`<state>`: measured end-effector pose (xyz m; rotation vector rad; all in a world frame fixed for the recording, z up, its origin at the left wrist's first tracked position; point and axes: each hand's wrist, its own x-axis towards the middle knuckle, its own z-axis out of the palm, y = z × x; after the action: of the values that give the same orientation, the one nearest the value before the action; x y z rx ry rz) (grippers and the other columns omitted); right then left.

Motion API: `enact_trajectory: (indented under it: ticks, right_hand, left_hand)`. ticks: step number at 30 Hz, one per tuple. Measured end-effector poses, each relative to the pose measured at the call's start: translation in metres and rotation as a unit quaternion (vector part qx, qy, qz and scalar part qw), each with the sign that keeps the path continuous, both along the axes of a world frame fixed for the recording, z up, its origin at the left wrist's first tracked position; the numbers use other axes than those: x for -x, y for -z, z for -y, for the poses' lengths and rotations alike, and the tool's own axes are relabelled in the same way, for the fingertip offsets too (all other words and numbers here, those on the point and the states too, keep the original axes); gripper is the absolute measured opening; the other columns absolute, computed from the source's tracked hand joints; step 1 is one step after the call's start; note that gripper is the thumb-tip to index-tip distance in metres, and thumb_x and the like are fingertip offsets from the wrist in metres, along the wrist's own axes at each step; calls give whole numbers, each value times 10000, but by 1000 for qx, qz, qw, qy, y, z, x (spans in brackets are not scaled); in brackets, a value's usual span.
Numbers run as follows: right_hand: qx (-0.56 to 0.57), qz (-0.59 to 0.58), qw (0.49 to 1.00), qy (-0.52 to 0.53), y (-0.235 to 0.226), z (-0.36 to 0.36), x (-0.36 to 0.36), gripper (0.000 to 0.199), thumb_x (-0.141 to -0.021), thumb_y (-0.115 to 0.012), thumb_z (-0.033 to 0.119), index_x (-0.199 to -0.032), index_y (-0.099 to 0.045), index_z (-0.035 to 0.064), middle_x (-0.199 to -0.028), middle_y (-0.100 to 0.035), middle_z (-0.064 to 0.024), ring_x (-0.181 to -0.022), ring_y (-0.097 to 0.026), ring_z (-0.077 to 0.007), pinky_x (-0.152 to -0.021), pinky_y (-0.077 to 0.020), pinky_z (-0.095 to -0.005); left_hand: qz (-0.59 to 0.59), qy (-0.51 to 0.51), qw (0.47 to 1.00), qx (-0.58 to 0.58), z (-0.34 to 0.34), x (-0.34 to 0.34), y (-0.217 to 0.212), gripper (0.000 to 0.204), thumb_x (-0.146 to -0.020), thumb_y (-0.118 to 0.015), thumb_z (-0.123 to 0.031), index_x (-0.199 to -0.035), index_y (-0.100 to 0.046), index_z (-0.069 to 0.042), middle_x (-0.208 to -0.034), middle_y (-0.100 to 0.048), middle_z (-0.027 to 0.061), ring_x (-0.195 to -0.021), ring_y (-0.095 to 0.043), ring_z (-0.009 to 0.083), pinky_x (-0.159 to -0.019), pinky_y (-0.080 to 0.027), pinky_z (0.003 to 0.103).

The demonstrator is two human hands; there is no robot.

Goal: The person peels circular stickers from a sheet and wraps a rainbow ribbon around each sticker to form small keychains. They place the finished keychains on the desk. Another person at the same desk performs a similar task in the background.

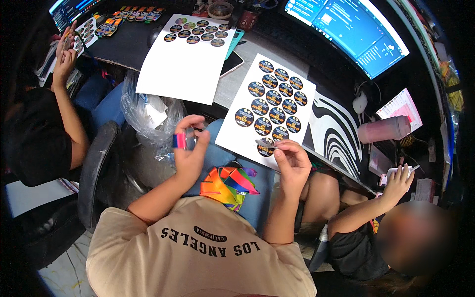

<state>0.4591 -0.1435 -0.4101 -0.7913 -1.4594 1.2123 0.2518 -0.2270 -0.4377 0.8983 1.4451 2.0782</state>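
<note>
Just below the middle of the frame the person's right hand (293, 163) pinches one round dark sticker (267, 144) between thumb and forefinger. The sticker is lifted at the lower edge of the white sticker sheet (267, 110), and the grip is pressed together on its rim, probably so that the sticky back stays off the skin. The sheet lies slanted on the desk (232, 84) with its lower end over the desk's edge, close to the hands, which puts the bottom row within easy reach; most of the rows above are full of round stickers.

The left hand (189, 148), left of centre, is raised with its fingers curled round a small clear piece with a pink and blue end (179, 140). It is held upright and turned toward the right hand, seemingly to offer a flat face to the sticker. What the piece is cannot be told.

A bundle of rainbow-striped ribbon (230, 184) rests in the lap below both hands, near enough to pick from. A crumpled clear plastic bag (143, 115) sits to the left, on the chair side. A second sticker sheet (189, 57) lies farther up the desk, with only its top rows filled. Another person's hand (64, 57) is raised in the upper left, and another's (400, 180) holds a phone at the lower right.
</note>
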Motion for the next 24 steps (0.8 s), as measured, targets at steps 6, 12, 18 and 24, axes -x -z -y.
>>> enact_trajectory:
  ticks: [6, 12, 18, 24]
  right_hand:
    - [-45, 213, 975, -44, -40, 14, 6, 118, -801, -697, -15, -913, -663, -18, -893, -657, -55, -779, -538, -109, -731, -432, -237]
    - [-111, 281, 952, -48, -62, 22, 12, 76, -789, -714, 50, -832, -670, 7, -795, -662, -71, -722, -563, -178, -690, -443, -285]
    - [-130, 270, 953, -37, -60, 22, 13, 83, -786, -721, 72, -847, -682, 32, -803, -665, -71, -718, -567, -193, -679, -441, -291]
    - [-45, 208, 973, 86, -54, 27, 6, 144, -783, -722, 21, -919, -684, -6, -826, -626, -42, -743, -518, -114, -695, -407, -227]
  left_hand:
    - [-336, 134, 932, 21, 11, -10, -43, 336, -791, -699, -58, -1114, -607, -57, -1069, -630, 125, -988, -584, 295, -849, -453, 400]
    - [-329, 159, 930, 31, 9, -16, -52, 347, -798, -668, -26, -1138, -613, -60, -945, -652, 112, -871, -612, 289, -799, -468, 388]
    - [-282, 188, 940, 36, 13, -19, -44, 327, -824, -640, 9, -1144, -607, -54, -884, -640, 93, -822, -611, 236, -759, -474, 334]
    - [-37, 219, 974, 48, 12, -24, -41, 290, -875, -622, 11, -1153, -549, -26, -888, -596, 23, -837, -562, 90, -748, -447, 244]
